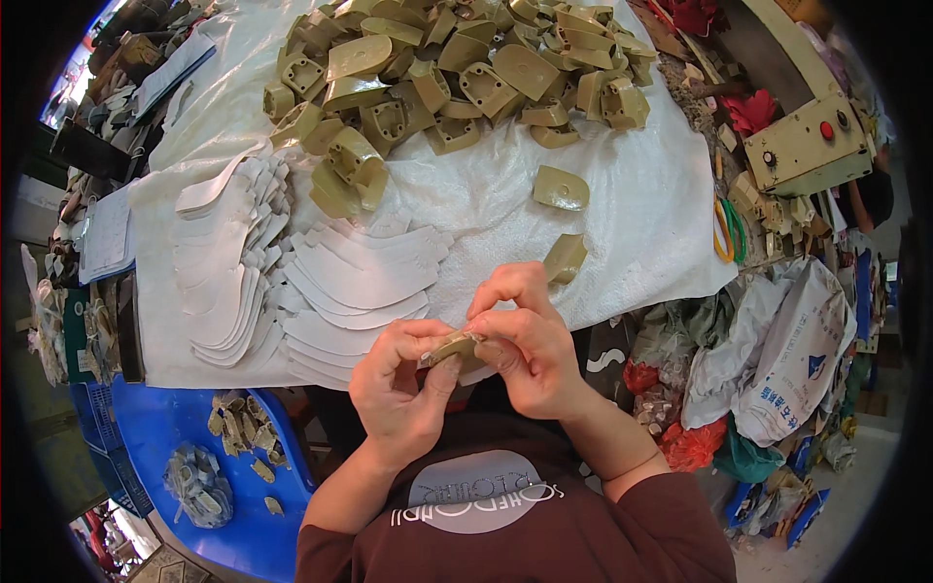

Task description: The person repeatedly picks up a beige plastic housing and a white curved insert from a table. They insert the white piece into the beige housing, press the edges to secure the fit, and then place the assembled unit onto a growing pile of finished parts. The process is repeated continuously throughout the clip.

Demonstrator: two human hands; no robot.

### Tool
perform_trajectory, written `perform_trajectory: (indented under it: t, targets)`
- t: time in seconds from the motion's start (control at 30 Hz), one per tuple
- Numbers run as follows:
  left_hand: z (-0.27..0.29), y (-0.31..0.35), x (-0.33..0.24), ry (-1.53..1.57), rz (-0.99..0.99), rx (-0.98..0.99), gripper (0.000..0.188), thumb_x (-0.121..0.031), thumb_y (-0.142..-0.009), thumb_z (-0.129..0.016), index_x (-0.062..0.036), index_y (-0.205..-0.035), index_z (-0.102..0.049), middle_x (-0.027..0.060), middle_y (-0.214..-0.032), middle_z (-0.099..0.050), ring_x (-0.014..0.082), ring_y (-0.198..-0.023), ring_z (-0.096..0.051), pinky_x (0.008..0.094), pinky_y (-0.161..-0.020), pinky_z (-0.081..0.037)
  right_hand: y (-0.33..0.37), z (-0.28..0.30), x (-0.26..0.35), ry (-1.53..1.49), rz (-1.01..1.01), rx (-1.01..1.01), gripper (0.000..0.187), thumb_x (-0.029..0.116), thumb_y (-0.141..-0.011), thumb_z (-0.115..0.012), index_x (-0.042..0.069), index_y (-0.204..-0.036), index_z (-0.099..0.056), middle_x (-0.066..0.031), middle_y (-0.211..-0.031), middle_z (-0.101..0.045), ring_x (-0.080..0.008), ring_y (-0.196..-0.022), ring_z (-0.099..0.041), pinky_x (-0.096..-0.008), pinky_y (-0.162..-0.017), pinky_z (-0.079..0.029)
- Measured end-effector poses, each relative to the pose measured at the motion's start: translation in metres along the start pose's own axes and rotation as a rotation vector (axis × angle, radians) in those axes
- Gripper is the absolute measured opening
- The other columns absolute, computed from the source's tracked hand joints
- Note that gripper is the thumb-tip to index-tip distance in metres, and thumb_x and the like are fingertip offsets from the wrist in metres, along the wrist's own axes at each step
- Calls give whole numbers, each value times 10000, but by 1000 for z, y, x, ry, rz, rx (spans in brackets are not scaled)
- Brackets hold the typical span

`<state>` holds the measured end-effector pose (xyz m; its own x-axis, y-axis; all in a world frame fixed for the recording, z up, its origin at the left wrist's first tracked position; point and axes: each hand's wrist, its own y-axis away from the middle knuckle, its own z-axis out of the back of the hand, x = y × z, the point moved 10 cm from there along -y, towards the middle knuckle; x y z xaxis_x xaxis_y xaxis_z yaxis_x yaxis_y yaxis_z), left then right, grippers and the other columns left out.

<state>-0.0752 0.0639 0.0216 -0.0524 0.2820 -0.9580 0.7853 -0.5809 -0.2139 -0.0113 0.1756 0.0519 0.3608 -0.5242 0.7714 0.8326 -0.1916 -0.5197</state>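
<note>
My left hand [401, 384] is closed round a small olive-tan shoe heel [457, 347], thumb on its face, in front of my chest. My right hand [525, 345] pinches at the heel's far right edge, fingertips pressed together against it; a small pale bit shows there, too small to name. Just beyond my right hand a loose heel [565, 258] lies on the white sheet [641, 233], with another heel [561, 188] farther off. Ahead of my left hand, thin white curved pieces [360, 267] are fanned out in overlapping layers.
A big heap of similar heels [457, 73] covers the table's far part. At lower left a blue tray [292, 505] bears several heels and a plastic-wrapped bundle [198, 486]. A beige control box [809, 144] stands at far right, above filled plastic bags [792, 360].
</note>
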Motion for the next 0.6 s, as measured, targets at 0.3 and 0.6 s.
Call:
perform_trajectory:
  t: [0.3, 0.6]
  targets:
    - [-10, 3, 1, -166, 20, 42, 165, -6, -803, -700, -10, -912, -576, 153, -1003, -594, 174, -871, -582, 291, -706, -490, 1, 1, -2, 7, -90, -56, 147, 207, -915, -590, 67, -952, -566, -69, -935, -524, -224, -916, -442, -360, -789, -390]
    - [-6, -2, -38, -534, -426, 44, 164, -86, -693, -761, -72, -794, -633, 125, -1057, -583, 308, -1023, -509, 406, -831, -434, 7, 4, -35, -594, -414, -32, 395, 290, -849, -672, 10, -1114, -585, -136, -1153, -562, -208, -1066, -502, -341, -920, -386]
